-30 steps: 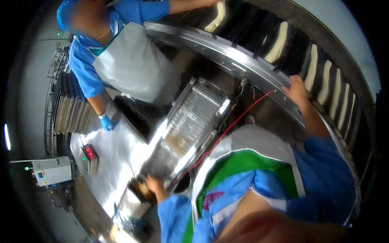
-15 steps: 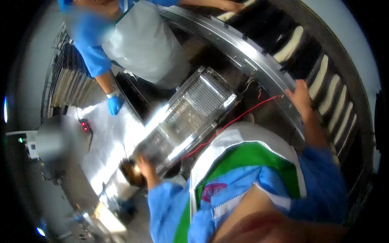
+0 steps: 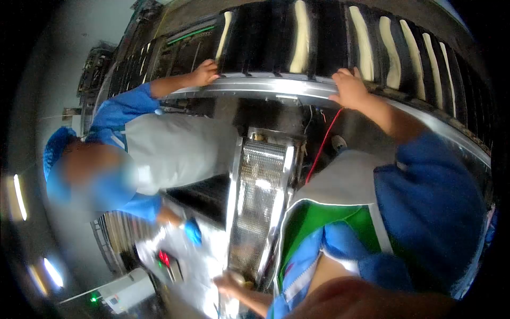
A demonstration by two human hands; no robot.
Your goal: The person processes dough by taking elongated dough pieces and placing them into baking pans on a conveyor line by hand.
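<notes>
My right hand [image 3: 351,91] is at the curved metal rail [image 3: 260,85], fingers bent over its upper edge and thumb on the near side. Just beyond the fingertips lies a long pale dough strip [image 3: 363,45] on a black tray. My left hand [image 3: 229,285] is low in the view, smeared by motion, at the near end of a narrow metal mesh conveyor [image 3: 263,183]. A small pale roundish thing [image 3: 239,277] shows beside its fingers; I cannot tell whether the hand holds it.
A co-worker in a grey apron [image 3: 180,151] stands at left, one bare hand [image 3: 204,73] at the rail, a blue-gloved hand [image 3: 192,232] over the shiny metal table [image 3: 204,255]. A scale with red digits [image 3: 166,259] sits there. A red cord [image 3: 325,143] hangs from the rail.
My view has turned toward the rail and trays. My right hand stays at the rail; my left stays near the conveyor's end. The co-worker's bare hand now shows at the rail.
</notes>
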